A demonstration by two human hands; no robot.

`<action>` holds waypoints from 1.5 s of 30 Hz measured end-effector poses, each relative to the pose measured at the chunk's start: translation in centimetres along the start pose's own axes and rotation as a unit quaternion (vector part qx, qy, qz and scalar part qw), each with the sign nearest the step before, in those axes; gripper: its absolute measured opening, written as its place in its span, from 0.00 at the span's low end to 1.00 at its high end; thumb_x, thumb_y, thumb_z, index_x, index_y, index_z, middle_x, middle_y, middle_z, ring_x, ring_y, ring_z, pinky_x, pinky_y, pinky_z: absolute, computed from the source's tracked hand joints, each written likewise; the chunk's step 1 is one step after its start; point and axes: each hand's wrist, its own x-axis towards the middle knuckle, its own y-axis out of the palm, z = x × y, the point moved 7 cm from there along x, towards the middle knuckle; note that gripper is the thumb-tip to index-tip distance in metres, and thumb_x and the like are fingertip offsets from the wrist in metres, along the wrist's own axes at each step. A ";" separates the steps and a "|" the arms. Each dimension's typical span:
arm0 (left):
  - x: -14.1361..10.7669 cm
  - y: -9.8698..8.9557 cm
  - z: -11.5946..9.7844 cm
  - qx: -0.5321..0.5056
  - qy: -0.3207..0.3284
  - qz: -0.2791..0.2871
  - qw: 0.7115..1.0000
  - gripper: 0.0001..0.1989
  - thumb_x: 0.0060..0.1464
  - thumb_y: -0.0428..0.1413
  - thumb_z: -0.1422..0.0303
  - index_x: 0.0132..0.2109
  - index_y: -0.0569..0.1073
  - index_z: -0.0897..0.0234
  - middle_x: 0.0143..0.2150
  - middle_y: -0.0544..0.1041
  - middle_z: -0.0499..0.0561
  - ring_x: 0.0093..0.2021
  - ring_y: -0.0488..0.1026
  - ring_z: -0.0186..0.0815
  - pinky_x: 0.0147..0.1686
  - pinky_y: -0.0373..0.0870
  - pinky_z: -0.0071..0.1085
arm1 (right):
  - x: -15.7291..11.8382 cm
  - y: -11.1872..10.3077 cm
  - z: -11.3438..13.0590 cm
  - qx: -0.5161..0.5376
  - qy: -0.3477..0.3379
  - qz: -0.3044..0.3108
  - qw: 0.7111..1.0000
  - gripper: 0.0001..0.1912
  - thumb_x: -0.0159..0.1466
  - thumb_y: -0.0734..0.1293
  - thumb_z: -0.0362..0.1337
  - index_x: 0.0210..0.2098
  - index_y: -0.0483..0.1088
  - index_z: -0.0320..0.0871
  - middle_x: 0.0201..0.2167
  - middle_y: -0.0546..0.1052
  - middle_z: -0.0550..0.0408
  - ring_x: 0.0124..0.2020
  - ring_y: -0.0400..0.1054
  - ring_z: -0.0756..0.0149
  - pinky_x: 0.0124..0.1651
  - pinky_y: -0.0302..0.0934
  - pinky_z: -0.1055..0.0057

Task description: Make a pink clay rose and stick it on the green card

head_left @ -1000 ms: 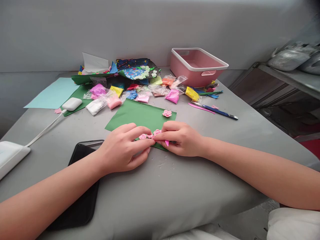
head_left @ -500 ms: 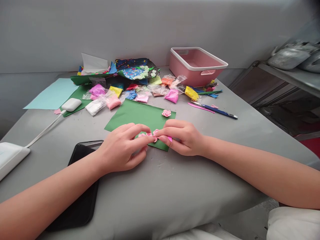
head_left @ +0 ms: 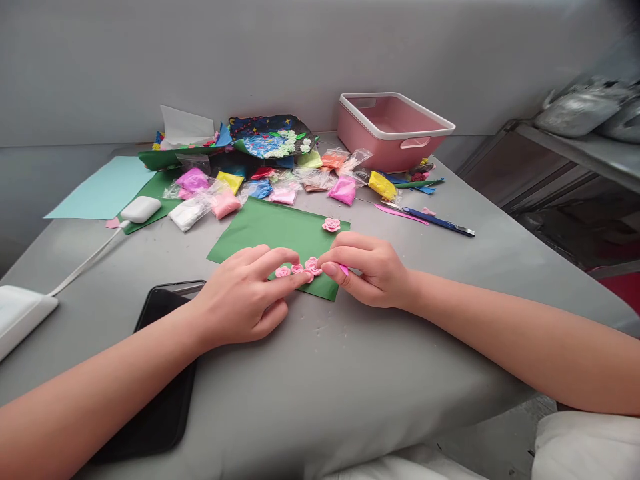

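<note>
A green sheet (head_left: 270,230) lies on the table with several small pink clay flowers on it. One pink flower (head_left: 331,225) sits apart near its far right corner; a row of pink flowers (head_left: 297,269) lies at the near edge. My left hand (head_left: 253,293) rests over that edge, fingers apart, a fingertip touching the flower cluster (head_left: 313,265). Just right of the cluster, my right hand (head_left: 373,270) is pinched around a bright pink tool (head_left: 344,270). Only a bit of that tool shows between the fingers, so its shape is hidden.
Bags of coloured clay (head_left: 225,203) lie across the back, beside a pink basket (head_left: 395,140). A blue cutter (head_left: 440,221) and a pink plastic clay tool (head_left: 400,213) lie to the right. Under my left forearm is a black phone (head_left: 165,400); a white cable (head_left: 87,267) runs at left.
My right hand has drawn slightly up and back from the flowers, exposing more of the cluster. My left fingers have shifted a little, and the row of flowers shows more fully.
</note>
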 end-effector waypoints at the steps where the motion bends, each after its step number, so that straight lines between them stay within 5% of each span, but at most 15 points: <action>1: 0.0 0.0 0.0 0.001 0.000 0.002 1.000 0.21 0.54 0.51 0.76 0.53 0.78 0.62 0.50 0.76 0.60 0.34 0.70 0.41 0.37 0.72 0.41 | 0.0 0.0 0.0 -0.001 0.000 0.000 1.000 0.11 0.71 0.60 0.34 0.35 0.72 0.41 0.24 0.69 0.55 0.26 0.60 0.70 0.28 0.60 0.72; 45: 0.5 -0.4 0.7 -0.113 -0.046 -0.018 0.992 0.20 0.55 0.50 0.79 0.49 0.79 0.61 0.48 0.76 0.58 0.31 0.71 0.34 0.33 0.70 0.34 | 0.0 -0.3 0.1 0.005 0.002 0.000 1.000 0.14 0.72 0.60 0.36 0.35 0.75 0.41 0.25 0.71 0.54 0.27 0.64 0.69 0.30 0.63 0.71</action>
